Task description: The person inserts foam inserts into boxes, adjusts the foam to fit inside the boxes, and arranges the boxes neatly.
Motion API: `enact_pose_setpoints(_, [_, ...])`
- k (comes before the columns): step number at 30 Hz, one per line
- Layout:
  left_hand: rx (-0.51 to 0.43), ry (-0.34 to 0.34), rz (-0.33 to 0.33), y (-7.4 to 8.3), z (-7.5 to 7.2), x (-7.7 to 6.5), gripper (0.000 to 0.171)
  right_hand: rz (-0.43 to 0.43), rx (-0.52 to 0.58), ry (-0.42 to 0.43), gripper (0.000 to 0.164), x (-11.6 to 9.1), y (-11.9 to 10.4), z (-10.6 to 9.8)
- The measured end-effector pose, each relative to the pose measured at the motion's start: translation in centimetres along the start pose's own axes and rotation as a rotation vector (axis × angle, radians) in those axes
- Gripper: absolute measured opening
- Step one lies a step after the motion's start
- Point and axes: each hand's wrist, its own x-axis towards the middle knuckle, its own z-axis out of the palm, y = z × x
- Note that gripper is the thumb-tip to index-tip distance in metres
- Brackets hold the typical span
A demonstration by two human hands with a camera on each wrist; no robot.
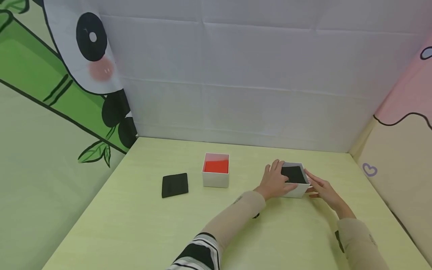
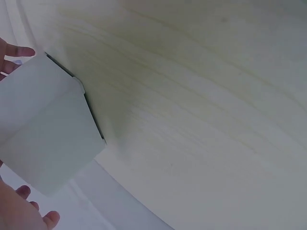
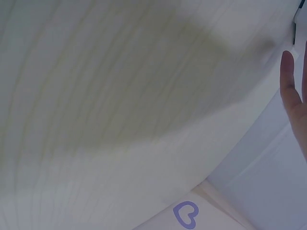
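Observation:
At the right of the table, in the head view, a white topless box (image 1: 294, 191) holds a flat black piece (image 1: 294, 174). My left hand (image 1: 274, 180) grips the box's left side, its thumb along the front wall and other fingers over the left rim. On the opposite side, my right hand (image 1: 322, 188) touches the right wall with extended fingers. From the left wrist, the box (image 2: 53, 129) shows its plain white outer faces, with fingertips of both hands around it. In the right wrist view only part of the right hand (image 3: 295, 103) appears, fingers straight.
A second white box (image 1: 216, 180) with a red piece (image 1: 216, 166) inside stands left of the hands. Farther left, a flat black square (image 1: 174, 185) lies on the pale yellow table (image 1: 128, 225). A white sheet (image 1: 236, 86) hangs behind, and patterned walls flank the table.

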Motion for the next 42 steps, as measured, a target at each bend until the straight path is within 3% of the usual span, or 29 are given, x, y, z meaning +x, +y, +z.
enact_pose_setpoints(5, [0.004,-0.116,-0.006,0.5,-0.2,0.6,0.057,-0.006,0.008,-0.012,0.045,0.0,0.2,0.0])
enact_pose_setpoints(8, [0.032,-0.149,-0.014,0.7,-0.2,0.9,0.061,-0.010,0.008,-0.015,0.045,0.1,0.3,0.0])
enact_pose_setpoints(15, [0.078,-0.158,-0.039,1.1,-0.3,1.5,0.061,0.007,0.007,-0.012,0.046,0.1,0.3,-0.2])
enact_pose_setpoints(24, [0.104,-0.219,-0.091,1.7,-0.9,1.8,0.061,0.012,0.003,0.004,0.045,0.0,0.3,-0.2])
enact_pose_setpoints(30, [0.112,-0.193,-0.057,1.5,-0.6,2.2,0.069,0.001,0.011,0.002,0.044,0.0,0.6,0.1])
enact_pose_setpoints(36, [0.095,-0.212,-0.110,1.3,-0.3,2.7,0.077,-0.003,-0.004,0.004,0.045,-0.1,0.8,0.3])
enact_pose_setpoints(42, [0.085,-0.209,-0.119,1.5,-1.0,3.3,0.075,-0.002,-0.010,0.005,0.046,0.1,0.7,-0.2])
